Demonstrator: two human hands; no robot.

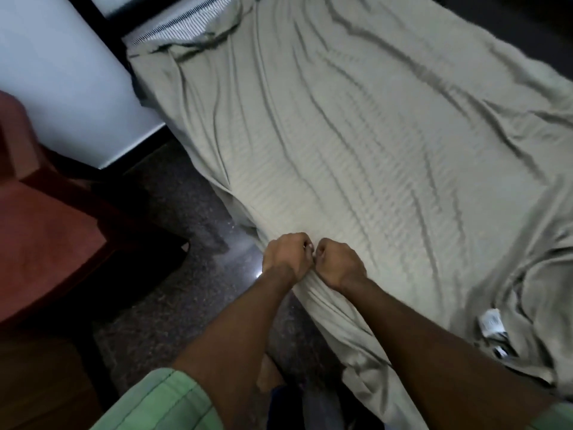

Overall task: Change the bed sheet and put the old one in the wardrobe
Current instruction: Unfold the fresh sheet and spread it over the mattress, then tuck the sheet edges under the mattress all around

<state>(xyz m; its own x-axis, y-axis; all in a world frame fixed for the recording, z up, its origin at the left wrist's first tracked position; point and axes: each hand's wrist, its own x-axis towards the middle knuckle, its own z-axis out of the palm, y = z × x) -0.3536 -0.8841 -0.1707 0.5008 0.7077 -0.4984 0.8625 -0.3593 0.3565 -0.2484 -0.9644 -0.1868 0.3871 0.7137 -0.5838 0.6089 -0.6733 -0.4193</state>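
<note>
A pale grey-green bed sheet [356, 144] lies wrinkled over the bed and hangs off its near left side. My left hand [286, 257] and my right hand [339, 263] sit side by side at that edge, both with fingers curled into the cloth, gripping a bunch of the sheet. Long folds run from my hands up the bed. A white label [491, 322] shows on the sheet at the lower right. At the bed's far end a striped mattress or pillow [183, 23] peeks out from under the sheet.
A reddish-brown chair [46, 231] stands on the left, close to the bed. A white wall [62, 72] with a dark frame rises behind it. Dark speckled floor [173, 274] runs between chair and bed. My foot shows below my arms.
</note>
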